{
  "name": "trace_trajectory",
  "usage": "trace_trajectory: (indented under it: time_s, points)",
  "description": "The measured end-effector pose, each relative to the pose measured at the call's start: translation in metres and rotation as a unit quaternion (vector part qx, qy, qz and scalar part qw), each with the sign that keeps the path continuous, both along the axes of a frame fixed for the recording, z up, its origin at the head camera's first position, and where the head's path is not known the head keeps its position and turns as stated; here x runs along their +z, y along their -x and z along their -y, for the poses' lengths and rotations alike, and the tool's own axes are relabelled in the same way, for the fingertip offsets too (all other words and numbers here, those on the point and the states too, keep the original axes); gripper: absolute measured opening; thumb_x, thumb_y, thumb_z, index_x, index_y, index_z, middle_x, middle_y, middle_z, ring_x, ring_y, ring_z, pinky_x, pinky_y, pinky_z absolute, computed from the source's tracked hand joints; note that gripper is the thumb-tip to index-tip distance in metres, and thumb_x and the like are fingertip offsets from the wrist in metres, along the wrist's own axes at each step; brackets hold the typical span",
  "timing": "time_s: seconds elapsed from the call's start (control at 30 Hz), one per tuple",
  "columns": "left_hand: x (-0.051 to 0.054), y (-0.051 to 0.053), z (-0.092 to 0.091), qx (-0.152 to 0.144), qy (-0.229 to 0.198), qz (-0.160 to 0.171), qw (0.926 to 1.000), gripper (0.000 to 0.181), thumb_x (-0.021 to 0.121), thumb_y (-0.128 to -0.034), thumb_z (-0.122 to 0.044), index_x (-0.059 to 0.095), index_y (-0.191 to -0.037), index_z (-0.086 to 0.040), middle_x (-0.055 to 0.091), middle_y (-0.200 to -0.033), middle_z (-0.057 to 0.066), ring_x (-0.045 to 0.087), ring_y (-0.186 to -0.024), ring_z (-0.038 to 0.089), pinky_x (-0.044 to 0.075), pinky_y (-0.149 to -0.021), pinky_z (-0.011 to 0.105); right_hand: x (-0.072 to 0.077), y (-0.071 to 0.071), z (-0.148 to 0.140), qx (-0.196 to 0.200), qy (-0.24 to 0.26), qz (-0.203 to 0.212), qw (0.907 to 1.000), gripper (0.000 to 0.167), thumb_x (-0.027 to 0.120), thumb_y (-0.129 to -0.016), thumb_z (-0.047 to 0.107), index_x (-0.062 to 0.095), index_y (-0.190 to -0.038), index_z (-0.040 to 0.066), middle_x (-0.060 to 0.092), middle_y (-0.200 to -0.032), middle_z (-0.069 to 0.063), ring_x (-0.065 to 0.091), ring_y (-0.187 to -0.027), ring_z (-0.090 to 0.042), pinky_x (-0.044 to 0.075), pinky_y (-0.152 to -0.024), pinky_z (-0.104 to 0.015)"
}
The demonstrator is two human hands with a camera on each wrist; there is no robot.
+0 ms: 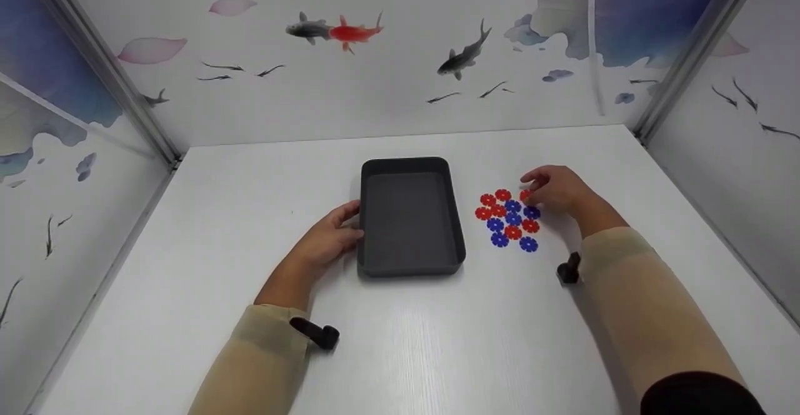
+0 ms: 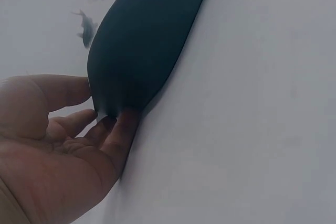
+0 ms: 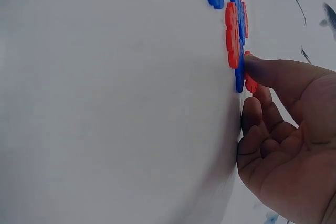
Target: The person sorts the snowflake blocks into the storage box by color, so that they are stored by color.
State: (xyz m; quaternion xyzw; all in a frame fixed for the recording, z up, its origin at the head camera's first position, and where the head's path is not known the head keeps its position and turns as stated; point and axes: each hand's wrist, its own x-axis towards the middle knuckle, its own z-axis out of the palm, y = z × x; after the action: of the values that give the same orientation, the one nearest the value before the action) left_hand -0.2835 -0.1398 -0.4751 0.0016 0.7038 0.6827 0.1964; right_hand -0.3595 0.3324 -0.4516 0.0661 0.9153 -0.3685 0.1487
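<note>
A dark grey rectangular tray (image 1: pixel 409 221) lies on the white table. My left hand (image 1: pixel 328 238) is at its left side, and the fingertips and thumb touch the outer wall; the left wrist view shows the tray's dark side (image 2: pixel 142 40) against them. To the tray's right lies a loose group of red and blue plastic snowflake discs, with a blue disc (image 1: pixel 529 244) nearest me. At the group's far right, my right hand (image 1: pixel 559 190) pinches a red snowflake disc (image 3: pixel 251 83) between thumb and index finger. That disc is partly hidden by the thumb.
White panels printed with fish and petals enclose the table (image 1: pixel 387 346) at the back and sides. A black wrist-camera mount (image 1: pixel 569 269) sits beside the right sleeve, and another mount (image 1: pixel 317 334) beside the left sleeve.
</note>
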Motion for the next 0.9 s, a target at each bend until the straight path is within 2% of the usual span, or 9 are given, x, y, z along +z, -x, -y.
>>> trace_trajectory:
  time_s: [0.23, 0.37, 0.67, 0.9]
  points:
    - [0.0028, -0.0008, 0.0008, 0.003, 0.005, 0.003, 1.0000, 0.073, 0.061, -0.1000, -0.001, 0.039, -0.167, -0.020, 0.033, -0.175, -0.001, 0.044, -0.156, 0.022, 0.042, -0.125, 0.045, 0.0016, 0.0001, -0.0050, -0.024, 0.009, -0.001, 0.9997, 0.051, 0.074, -0.100, 0.016, 0.058, -0.148, 0.017, 0.058, -0.138, -0.017, 0.056, -0.124, -0.034, 0.053, -0.113, -0.048]
    - [0.0040, 0.0005, 0.0010, 0.003, 0.003, 0.002, 1.0000, 0.073, 0.062, -0.0993, -0.001, 0.039, -0.166, -0.020, 0.034, -0.175, -0.002, 0.046, -0.154, 0.021, 0.041, -0.126, 0.045, 0.0026, 0.0018, -0.0055, -0.018, 0.012, 0.003, 0.9998, 0.049, 0.072, -0.101, 0.015, 0.058, -0.148, 0.015, 0.057, -0.141, -0.017, 0.055, -0.127, -0.035, 0.052, -0.114, -0.049]
    - [0.0010, -0.0002, 0.0017, 0.003, -0.011, 0.002, 0.9999, 0.075, 0.061, -0.0985, 0.001, 0.038, -0.167, -0.018, 0.032, -0.176, 0.001, 0.044, -0.155, 0.023, 0.041, -0.125, 0.045, 0.0004, 0.0035, -0.0013, -0.007, -0.002, 0.005, 1.0000, 0.056, 0.080, -0.096, 0.019, 0.059, -0.148, 0.016, 0.059, -0.143, -0.016, 0.055, -0.133, -0.038, 0.049, -0.119, -0.055]
    - [0.0005, -0.0018, 0.0009, 0.004, -0.010, 0.008, 0.9999, 0.075, 0.060, -0.0988, 0.001, 0.037, -0.167, -0.018, 0.031, -0.176, 0.002, 0.040, -0.158, 0.024, 0.039, -0.126, 0.046, -0.0014, 0.0019, -0.0015, -0.009, 0.007, -0.001, 0.9999, 0.049, 0.074, -0.101, 0.019, 0.059, -0.148, 0.015, 0.062, -0.138, -0.016, 0.059, -0.127, -0.034, 0.051, -0.116, -0.052]
